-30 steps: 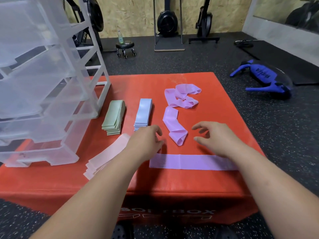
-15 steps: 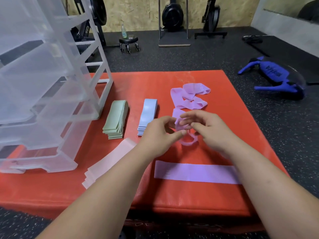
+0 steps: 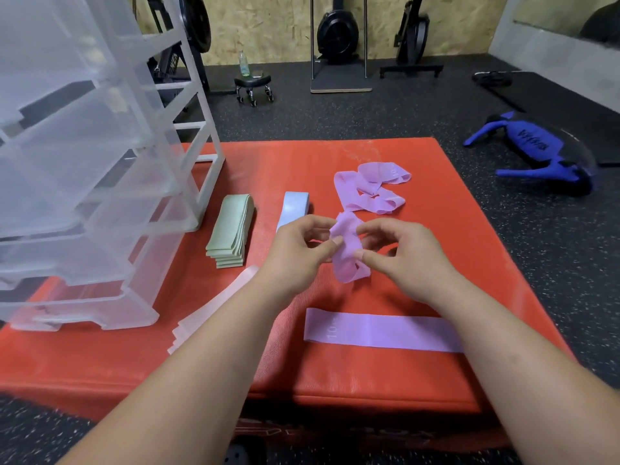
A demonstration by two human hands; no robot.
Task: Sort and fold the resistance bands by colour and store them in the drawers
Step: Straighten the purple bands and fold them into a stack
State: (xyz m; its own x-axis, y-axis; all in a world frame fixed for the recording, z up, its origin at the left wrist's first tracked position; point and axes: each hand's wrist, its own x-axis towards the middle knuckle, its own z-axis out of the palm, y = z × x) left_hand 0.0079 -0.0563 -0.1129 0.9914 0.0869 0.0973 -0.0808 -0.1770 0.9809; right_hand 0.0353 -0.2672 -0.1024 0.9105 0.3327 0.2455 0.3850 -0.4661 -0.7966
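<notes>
Between the two hands, lifted just clear of the red soft box (image 3: 446, 250), hangs a crumpled purple resistance band (image 3: 347, 263). Its long axis runs away from the person. The far end is bunched at the fingertips and the near end droops in a loose loop. The left hand (image 3: 298, 253) pinches the band's left edge between thumb and forefinger. The right hand (image 3: 402, 256) holds the opposite side, thumb against the front and fingers curled over the top. How many layers each pinch takes is hard to tell in the folds. Both hands are palm-down, wrists level, close together and equally near the band.

Nearer the person than the hands lies a flattened purple band (image 3: 379, 332), its long axis left to right, its right end passing under the right forearm. So the held band sits crosswise to it. The coming move probably calls for drawing the hands apart to pull the loop flat and turning it to match.

Beyond the hands is a tangle of purple bands (image 3: 369, 191). To the left of the left hand are folded blue (image 3: 295, 204), green (image 3: 231, 229) and pale pink (image 3: 214, 310) stacks, then the clear drawer unit (image 3: 110, 196).
</notes>
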